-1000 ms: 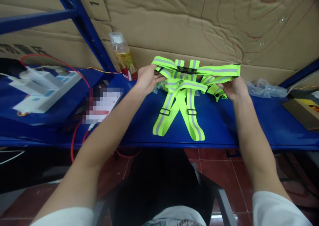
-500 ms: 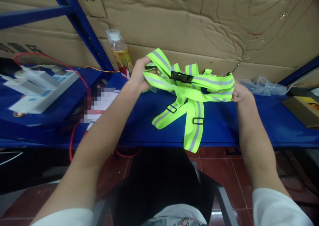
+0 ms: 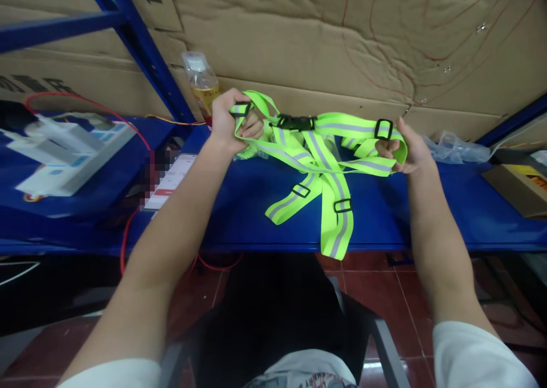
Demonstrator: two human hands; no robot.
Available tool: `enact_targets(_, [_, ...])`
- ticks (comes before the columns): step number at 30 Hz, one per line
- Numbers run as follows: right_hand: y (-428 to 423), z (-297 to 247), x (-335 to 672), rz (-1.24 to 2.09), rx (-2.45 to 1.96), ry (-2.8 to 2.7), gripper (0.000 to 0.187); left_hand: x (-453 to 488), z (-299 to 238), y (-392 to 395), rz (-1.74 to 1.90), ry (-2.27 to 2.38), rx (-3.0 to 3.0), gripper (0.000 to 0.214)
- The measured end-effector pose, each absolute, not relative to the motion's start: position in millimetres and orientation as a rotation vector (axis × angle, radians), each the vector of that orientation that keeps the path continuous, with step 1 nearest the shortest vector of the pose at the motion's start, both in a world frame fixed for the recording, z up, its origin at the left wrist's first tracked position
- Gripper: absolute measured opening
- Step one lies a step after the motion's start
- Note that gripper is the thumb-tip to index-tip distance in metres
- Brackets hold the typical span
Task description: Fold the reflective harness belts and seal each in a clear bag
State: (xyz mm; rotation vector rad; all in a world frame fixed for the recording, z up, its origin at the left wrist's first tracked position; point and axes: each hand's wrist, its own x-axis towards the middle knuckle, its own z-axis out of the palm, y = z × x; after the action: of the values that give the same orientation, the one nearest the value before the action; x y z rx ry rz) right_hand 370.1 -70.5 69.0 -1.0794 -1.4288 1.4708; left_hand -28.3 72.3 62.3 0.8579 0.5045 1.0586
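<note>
A neon-yellow reflective harness [image 3: 318,148] with grey stripes hangs between my hands over the blue table. My left hand [image 3: 233,120] has its fingers curled round one end of the belt loop, by a black slider. At the other end, my right hand [image 3: 408,148] grips the belt, its fingers inside the loop near another slider [image 3: 383,129]. A fastened black buckle [image 3: 296,122] sits on the upper strap. Two straps with sliders dangle toward the table's front edge. More neon material in clear plastic lies partly hidden behind the harness.
A drink bottle [image 3: 200,83] stands behind my left hand. A phone [image 3: 173,180] lies by my left forearm, and a white power strip [image 3: 77,160] is farther left. At right are a crumpled plastic bag [image 3: 457,147] and an open cardboard box [image 3: 517,188]. Cardboard [image 3: 299,40] lines the back.
My left hand has moved left and turned, stretching the belt loop wider. The buckle has shifted left and up, and the sliders near both hands now show clearly.
</note>
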Motion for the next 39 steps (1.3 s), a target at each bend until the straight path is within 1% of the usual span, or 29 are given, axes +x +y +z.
enact_targets(2, [-67, 70, 366, 1.348, -0.940, -1.344, 0.069, -29, 59, 75, 1.083, 0.546, 0.895, 0.061])
enact_targets(3, [-66, 70, 364, 1.280, -0.868, -1.287, 0.065, -28, 58, 75, 1.110, 0.561, 0.914, 0.060])
enact_targets(6, [-60, 68, 356, 1.103, -0.715, -1.144, 0.037, -25, 57, 73, 1.198, 0.545, 0.958, 0.058])
enact_targets(7, [-58, 67, 353, 1.057, -0.711, -1.131, 0.031, -23, 57, 71, 1.221, 0.525, 0.972, 0.059])
enact_targets(8, [-57, 65, 350, 1.017, -0.729, -1.127, 0.031, -21, 56, 70, 1.244, 0.499, 0.984, 0.059])
enact_targets(12, [-55, 60, 331, 0.961, -0.839, -1.095, 0.045, -12, 57, 62, 1.357, 0.363, 1.003, 0.054])
enact_targets(14, [-57, 59, 321, 0.982, -0.846, -1.076, 0.053, -10, 60, 56, 1.324, 0.301, 1.006, 0.051])
enact_targets(16, [-58, 59, 312, 1.006, -0.840, -1.063, 0.058, -7, 63, 50, 1.253, 0.274, 1.007, 0.055])
enact_targets(17, [-59, 59, 309, 1.012, -0.837, -1.052, 0.060, -6, 63, 48, 1.242, 0.275, 1.009, 0.061])
enact_targets(19, [-59, 58, 307, 1.008, -0.837, -1.020, 0.067, -1, 62, 47, 1.278, 0.304, 1.049, 0.080])
enact_targets(21, [-57, 56, 308, 0.986, -0.839, -0.994, 0.077, 3, 58, 49, 1.354, 0.360, 1.130, 0.096])
enact_targets(24, [-53, 53, 311, 0.943, -0.853, -0.987, 0.095, 6, 49, 57, 1.412, 0.434, 1.279, 0.114])
enact_targets(26, [-50, 50, 313, 0.901, -0.877, -0.993, 0.103, 5, 44, 62, 1.405, 0.454, 1.339, 0.129])
enact_targets(28, [-47, 48, 313, 0.833, -0.911, -0.995, 0.108, 3, 42, 65, 1.382, 0.446, 1.375, 0.140])
enact_targets(30, [-44, 45, 314, 0.760, -0.944, -1.004, 0.118, 3, 41, 65, 1.367, 0.435, 1.407, 0.146])
enact_targets(33, [-42, 43, 315, 0.700, -0.955, -1.057, 0.138, 3, 38, 65, 1.387, 0.453, 1.412, 0.148])
enact_targets(35, [-42, 42, 316, 0.692, -0.937, -1.108, 0.148, 5, 36, 66, 1.423, 0.484, 1.350, 0.143])
enact_targets(37, [-42, 41, 315, 0.692, -0.914, -1.153, 0.147, 6, 36, 68, 1.455, 0.506, 1.251, 0.133])
enact_targets(39, [-42, 41, 313, 0.677, -0.896, -1.177, 0.140, 6, 37, 70, 1.470, 0.511, 1.153, 0.118])
